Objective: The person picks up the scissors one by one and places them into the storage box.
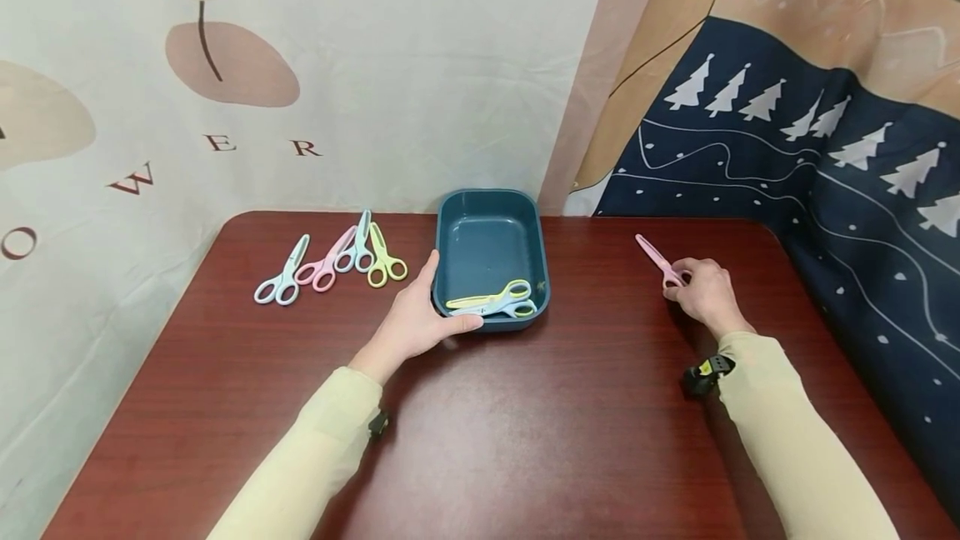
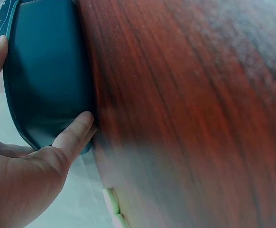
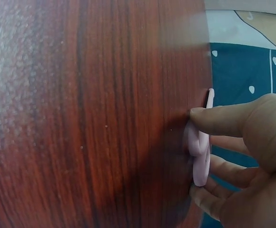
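My left hand point(image 1: 412, 319) rests against the near left corner of a dark teal rectangular container point(image 1: 491, 247). Its fingers lie along the left wall and the thumb along the front wall, as the left wrist view point(image 2: 38, 175) also shows. Inside, at the near end, lie light blue scissors point(image 1: 495, 304) and yellow scissors point(image 1: 468, 302), overlapping. Over at the right side of the table, my right hand point(image 1: 703, 294) pinches pink scissors point(image 1: 654, 255) by the handles, blades pointing away. The right wrist view shows thumb and fingers around the pink handle loops point(image 3: 201, 166).
Left of the container lie more scissors: light blue ones point(image 1: 281, 280), pink ones point(image 1: 324, 263), another light blue pair point(image 1: 358, 248) and yellow-green ones point(image 1: 384, 261). A printed cloth point(image 1: 390, 90) hangs behind the reddish-brown table point(image 1: 525, 432); a dark blue one point(image 1: 720, 165) hangs at the right.
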`<action>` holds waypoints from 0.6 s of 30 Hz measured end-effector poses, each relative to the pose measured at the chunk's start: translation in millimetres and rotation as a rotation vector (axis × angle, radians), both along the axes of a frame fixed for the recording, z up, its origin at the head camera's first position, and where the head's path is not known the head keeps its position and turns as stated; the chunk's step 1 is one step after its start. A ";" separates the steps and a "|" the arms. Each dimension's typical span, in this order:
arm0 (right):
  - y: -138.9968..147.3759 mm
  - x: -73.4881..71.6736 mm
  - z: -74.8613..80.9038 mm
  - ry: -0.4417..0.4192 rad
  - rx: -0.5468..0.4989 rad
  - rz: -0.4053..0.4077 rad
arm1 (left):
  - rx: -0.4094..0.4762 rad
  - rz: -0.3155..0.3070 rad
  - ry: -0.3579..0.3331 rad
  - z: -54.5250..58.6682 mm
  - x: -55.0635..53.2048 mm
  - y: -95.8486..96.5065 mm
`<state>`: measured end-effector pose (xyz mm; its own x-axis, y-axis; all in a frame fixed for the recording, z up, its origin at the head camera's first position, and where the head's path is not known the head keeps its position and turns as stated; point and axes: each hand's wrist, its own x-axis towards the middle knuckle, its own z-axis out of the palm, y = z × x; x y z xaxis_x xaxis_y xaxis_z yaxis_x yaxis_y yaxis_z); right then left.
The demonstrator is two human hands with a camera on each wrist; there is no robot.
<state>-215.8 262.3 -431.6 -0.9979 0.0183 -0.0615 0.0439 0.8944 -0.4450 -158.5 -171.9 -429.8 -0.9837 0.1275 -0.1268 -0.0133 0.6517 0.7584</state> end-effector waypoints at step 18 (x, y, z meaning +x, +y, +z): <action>-4.6 2.4 2.7 0.049 -0.049 0.002 | -0.010 0.001 -0.011 1.7 2.2 0.8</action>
